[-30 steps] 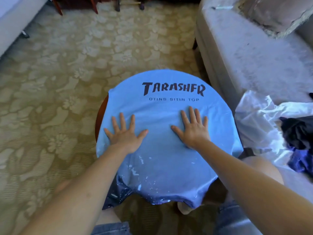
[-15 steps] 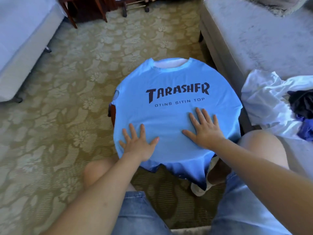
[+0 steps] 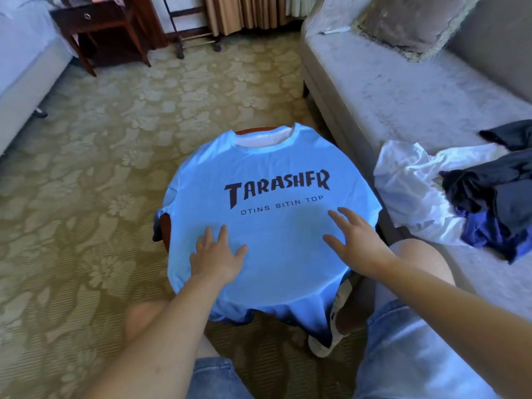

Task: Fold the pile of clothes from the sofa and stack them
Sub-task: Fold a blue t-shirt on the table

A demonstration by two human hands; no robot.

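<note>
Nearest, below the T-shirt's hem, are two bare knees and the legs of pale denim shorts (image 3: 403, 355), with a white shoe (image 3: 331, 338) showing under the hanging hem. Both forearms reach forward over the cloth.

The left grip (image 3: 216, 254) lies palm down on the lower left part of the light blue T-shirt (image 3: 270, 226), fingers straight and spread, pinching nothing. The right grip (image 3: 355, 240) is over the lower right part, fingers spread wide and slightly bent, holding nothing. A soft shadow sits under it, and I cannot tell whether it touches the cloth.

The T-shirt is laid flat, front side up, over a small round wooden tabletop (image 3: 165, 230), whose reddish rim shows at the shirt's left edge and beyond its collar. The collar points away from the person, the black print "TARASHFR" runs across the chest just beyond the fingertips, and the hem and sides droop over the rim.

Right of the T-shirt, on the seat of a grey sofa (image 3: 388, 96), is the pile of clothes (image 3: 475, 197), unfolded: a crumpled white garment (image 3: 408, 185) closest to the shirt, dark pieces on top of it, and a blue-violet one (image 3: 483, 234) at its near side.

Left of and beyond the T-shirt spreads a patterned green carpet (image 3: 86, 168). Farther right, a fringed cushion (image 3: 414, 21) leans at the sofa's back. Far left of the shirt stand a bed (image 3: 20, 59) and a dark nightstand (image 3: 98, 21), with curtains (image 3: 253, 10) straight beyond.
</note>
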